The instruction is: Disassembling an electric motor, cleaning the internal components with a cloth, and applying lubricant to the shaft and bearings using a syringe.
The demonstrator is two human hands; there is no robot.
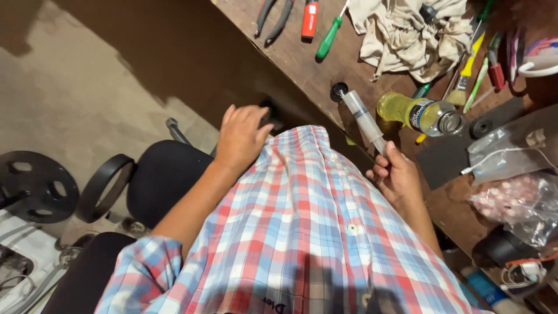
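Observation:
My right hand grips the narrow end of a large clear syringe. The syringe slants up over the edge of the wooden workbench, with its black plunger end farthest from me. My left hand reaches out past my plaid shirt, fingers apart. Its fingertips are against a small dark object just under the bench edge; what lies under the palm is hidden. A plastic bottle of yellow liquid lies on its side just beyond the syringe.
On the bench lie dark pliers, a red-handled tool, a green screwdriver, a crumpled cloth, paintbrushes and clear plastic bags. A black stool seat and a black wheel stand on the floor to my left.

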